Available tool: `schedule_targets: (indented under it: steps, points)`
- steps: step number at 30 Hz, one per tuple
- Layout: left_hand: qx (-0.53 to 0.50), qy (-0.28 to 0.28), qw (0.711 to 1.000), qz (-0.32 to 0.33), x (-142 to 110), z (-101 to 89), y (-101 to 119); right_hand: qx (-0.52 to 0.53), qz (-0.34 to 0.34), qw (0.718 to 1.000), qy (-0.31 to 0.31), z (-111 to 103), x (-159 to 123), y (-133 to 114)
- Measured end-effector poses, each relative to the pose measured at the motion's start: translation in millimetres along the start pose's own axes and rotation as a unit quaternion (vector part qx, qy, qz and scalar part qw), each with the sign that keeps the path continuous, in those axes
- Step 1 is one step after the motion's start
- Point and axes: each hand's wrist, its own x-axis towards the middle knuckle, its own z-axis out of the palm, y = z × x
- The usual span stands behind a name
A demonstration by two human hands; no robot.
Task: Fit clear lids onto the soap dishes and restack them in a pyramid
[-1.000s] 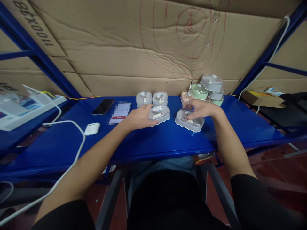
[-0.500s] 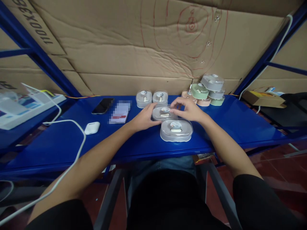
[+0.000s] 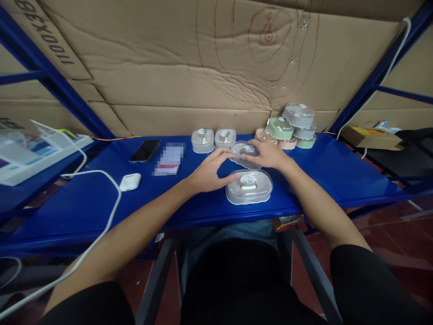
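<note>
One rear grey box [image 3: 238,150] under bent fingertips of right hand [image 3: 269,155], grip firmness unclear | left hand [image 3: 207,174] — thumb spread from fingers, tip beside front grey box [image 3: 248,193] | risk — stray thumb skews it

Your shelf [image 3: 324,180]: smooth, glossy blue, painted-looking surface. Your grey containers [image 3: 249,192]: clear, shiny plastic lids; smooth plastic bodies. Behind them, your cardboard [image 3: 152,90]: matt brown, creased. Your earphone case [image 3: 130,182]: smooth white plastic.
</note>
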Motion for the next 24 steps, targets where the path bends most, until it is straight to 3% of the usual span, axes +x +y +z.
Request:
schedule_targets:
  steps: [3,6,11,16,18,20,24]
  points:
    - [-0.036,-0.078,0.996,0.012,-1,0.0,2,-0.066,0.082,0.994,-0.004,-3,-2,-8]
    - [-0.052,-0.121,0.991,0.021,-1,0.9,-1,-0.089,0.138,0.986,0.007,-1,-2,-13]
    - [-0.055,-0.13,0.989,0.048,-2,2.1,1,-0.052,0.15,0.986,0.047,-2,-2,-13]
    - [-0.049,-0.129,0.989,0.052,-3,1.7,3,-0.038,0.145,0.98,0.129,-23,-5,-5]
    - [-0.045,-0.127,0.99,0.047,-2,0.8,2,0.002,0.1,0.989,0.111,-28,-5,-3]
    - [-0.044,-0.126,0.99,0.043,-2,-0.1,2,0.083,0.049,0.994,0.054,-27,-5,-2]
    - [-0.042,-0.131,0.99,0.035,-1,-1.6,2,0.233,0.018,0.971,-0.06,-14,-2,-2]
